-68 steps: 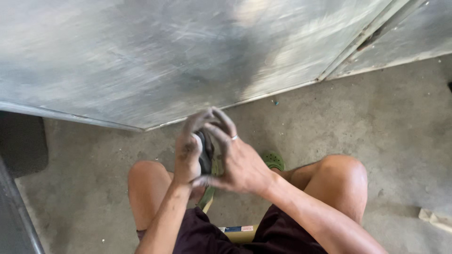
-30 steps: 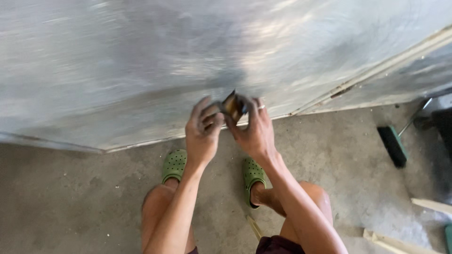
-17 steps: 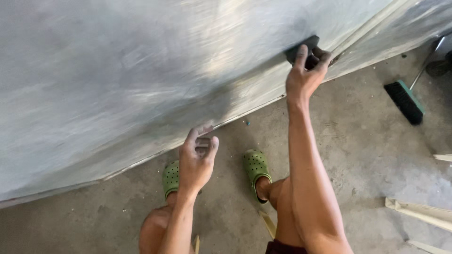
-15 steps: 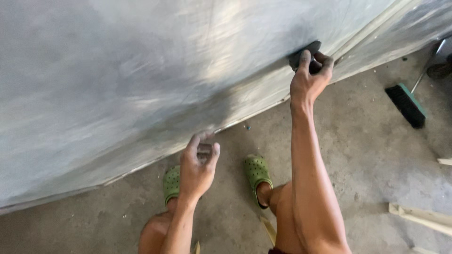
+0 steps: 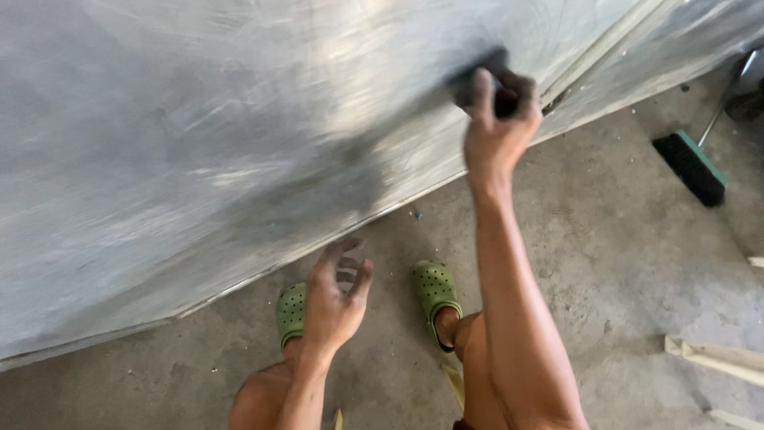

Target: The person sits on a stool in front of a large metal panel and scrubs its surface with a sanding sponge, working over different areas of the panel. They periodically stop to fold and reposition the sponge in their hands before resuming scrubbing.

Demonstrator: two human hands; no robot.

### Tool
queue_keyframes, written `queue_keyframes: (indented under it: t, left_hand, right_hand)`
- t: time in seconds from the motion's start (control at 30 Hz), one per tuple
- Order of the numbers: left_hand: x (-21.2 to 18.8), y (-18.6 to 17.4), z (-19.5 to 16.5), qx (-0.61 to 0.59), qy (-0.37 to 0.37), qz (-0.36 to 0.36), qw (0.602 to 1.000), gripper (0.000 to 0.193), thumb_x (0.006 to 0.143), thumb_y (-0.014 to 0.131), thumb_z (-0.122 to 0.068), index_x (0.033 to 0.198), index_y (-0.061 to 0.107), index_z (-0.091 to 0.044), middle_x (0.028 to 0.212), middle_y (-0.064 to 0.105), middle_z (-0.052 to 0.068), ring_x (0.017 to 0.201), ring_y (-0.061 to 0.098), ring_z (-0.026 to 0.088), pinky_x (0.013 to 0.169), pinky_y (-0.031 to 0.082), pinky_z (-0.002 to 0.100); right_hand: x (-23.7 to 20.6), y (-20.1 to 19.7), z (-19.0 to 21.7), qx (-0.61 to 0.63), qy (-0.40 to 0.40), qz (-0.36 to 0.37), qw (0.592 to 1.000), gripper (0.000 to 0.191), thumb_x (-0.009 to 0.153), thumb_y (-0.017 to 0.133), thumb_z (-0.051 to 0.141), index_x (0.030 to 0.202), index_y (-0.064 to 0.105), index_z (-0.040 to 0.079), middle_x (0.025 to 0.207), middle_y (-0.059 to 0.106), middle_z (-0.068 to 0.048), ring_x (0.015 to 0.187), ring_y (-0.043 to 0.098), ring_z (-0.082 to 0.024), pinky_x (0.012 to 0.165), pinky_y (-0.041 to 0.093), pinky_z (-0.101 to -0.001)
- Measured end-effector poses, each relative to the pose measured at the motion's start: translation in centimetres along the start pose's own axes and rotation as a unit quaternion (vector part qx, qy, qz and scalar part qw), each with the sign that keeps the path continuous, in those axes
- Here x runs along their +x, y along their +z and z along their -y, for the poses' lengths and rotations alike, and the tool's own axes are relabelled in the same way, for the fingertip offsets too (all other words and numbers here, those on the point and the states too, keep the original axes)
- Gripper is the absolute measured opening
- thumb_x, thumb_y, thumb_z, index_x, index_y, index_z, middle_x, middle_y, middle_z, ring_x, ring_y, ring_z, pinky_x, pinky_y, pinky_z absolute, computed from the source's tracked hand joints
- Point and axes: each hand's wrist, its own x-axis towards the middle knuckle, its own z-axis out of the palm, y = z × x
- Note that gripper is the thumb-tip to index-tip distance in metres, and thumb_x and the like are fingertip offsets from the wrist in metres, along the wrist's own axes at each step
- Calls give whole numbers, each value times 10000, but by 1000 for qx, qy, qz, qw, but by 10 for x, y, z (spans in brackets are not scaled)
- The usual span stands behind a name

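Nearest to the camera, at about 6 o'clock, the left hand [image 5: 333,301] hangs free over the floor [image 5: 605,239], fingers loosely curled and half open, with nothing in it; its fingertips look grey with dust. Just beyond it, the two green clogs [image 5: 436,288] stand on the concrete. Further up, at about 1 o'clock, the right hand [image 5: 500,119] is stretched out and closed around a small dark pad [image 5: 477,76], which it presses flat against the big grey panel [image 5: 223,143]. The pad is blurred, so I cannot tell its exact material, but it seems light, small and a little flexible, easy to hold with fingers over the top edge and thumb below. The panel looks stiff, wide and probably heavy; its scratched surface seems smooth and dusty, so a hand may slip on it, and the lower edge is the best place to take it. Far at 3 o'clock a broom [image 5: 691,166] lies on the floor.
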Motion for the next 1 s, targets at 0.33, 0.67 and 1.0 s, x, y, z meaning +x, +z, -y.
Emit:
queue_keyframes:
  t: [0.33, 0.67, 1.0]
  left_hand:
    - [-5, -4, -9, 2, 26, -9, 1000, 247, 919, 706, -176, 1129, 703, -46, 958, 750, 90, 750, 723, 164, 677, 570, 327]
    - [1, 1, 0, 19, 14, 10, 1000, 261, 930, 692, -187, 1142, 706, -35, 1077, 749, 107, 788, 726, 200, 699, 584, 342]
    - [-6, -6, -2, 36, 22, 31, 999, 228, 930, 689, -189, 1103, 715, -44, 1045, 748, 113, 795, 743, 197, 712, 588, 347]
  right_hand:
    - [14, -9, -36, 8, 218, -28, 976, 373, 934, 719, 281, 1142, 602, -5, 1022, 746, -220, 842, 707, -212, 725, 592, -345]
    - [-38, 41, -3, -146, -308, 29, 940, 394, 1097, 683, 301, 1200, 422, 25, 1207, 443, -223, 1115, 536, -276, 877, 559, -412]
    - [-12, 22, -67, 5, 204, -36, 978, 433, 1039, 582, 291, 1306, 401, 3, 1231, 597, -211, 1093, 655, -270, 953, 613, -429]
